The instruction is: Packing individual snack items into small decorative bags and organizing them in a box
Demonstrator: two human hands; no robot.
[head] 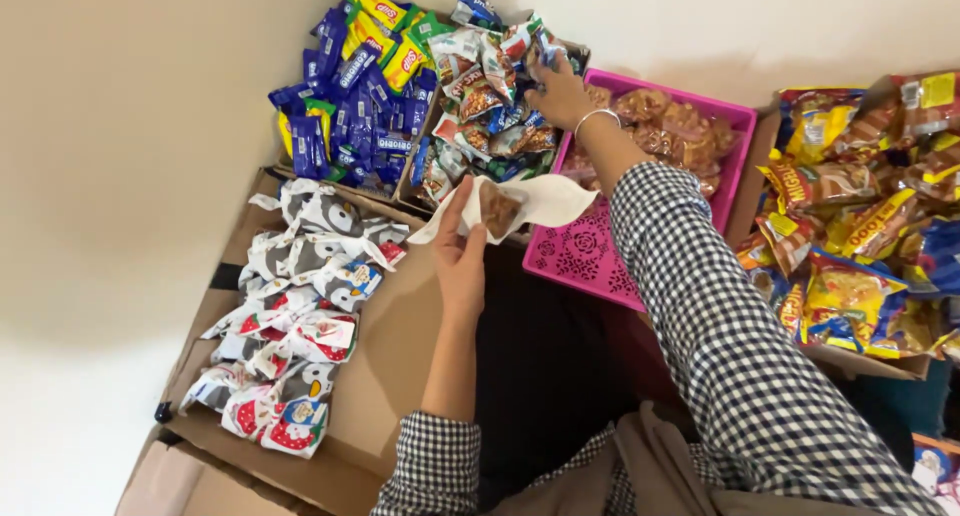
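Observation:
My left hand (462, 244) holds a small white paper bag (535, 202) open, with a brown snack showing inside it. My right hand (560, 94), a bracelet on its wrist, reaches forward and grips a snack packet (545, 48) in a cardboard box of mixed packets (490, 106). Both arms wear black-and-white checked sleeves.
A pile of blue and yellow wrapped sweets (350, 86) lies far left. A pink plastic basket (600, 256) holds clear bags of brown snacks. Filled, tied penguin-print gift bags (300, 316) lie on flattened cardboard (390, 376). A box of colourful snack packets (860, 216) sits right.

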